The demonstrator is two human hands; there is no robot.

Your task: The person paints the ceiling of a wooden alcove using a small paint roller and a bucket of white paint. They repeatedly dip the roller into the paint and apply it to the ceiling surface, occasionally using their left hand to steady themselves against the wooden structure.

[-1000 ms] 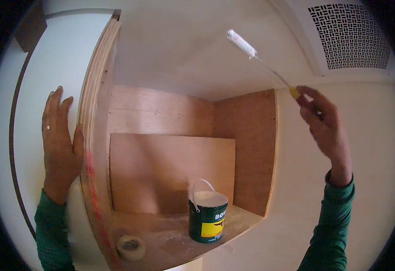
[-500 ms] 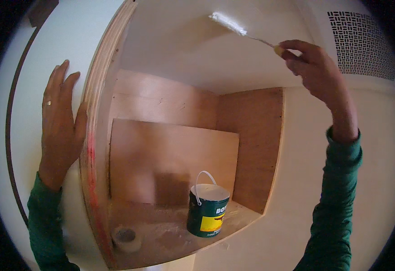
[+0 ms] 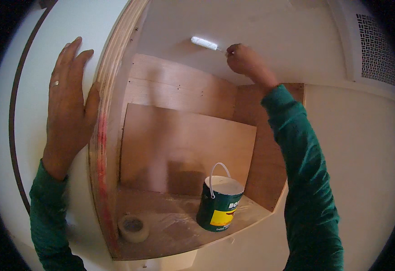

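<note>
My right hand (image 3: 245,61) is raised inside a plywood cabinet recess and grips the handle of a small white paint roller (image 3: 204,43). The roller head lies against the white ceiling panel (image 3: 269,31) of the recess. My left hand (image 3: 68,104) rests flat, fingers spread, on the white outer side panel (image 3: 39,67), its thumb at the plywood edge (image 3: 109,113). Both forearms wear green sleeves.
A green and yellow paint can (image 3: 219,204) with a white handle stands on the dusty bottom shelf (image 3: 175,226). A roll of tape (image 3: 133,227) lies at the shelf's front left. A perforated vent grille (image 3: 378,49) sits at the upper right, above a white wall (image 3: 355,171).
My right hand has swung leftward from outside the recess to inside it, carrying the roller onto the ceiling panel. The view has come closer. My left hand stays on the side panel.
</note>
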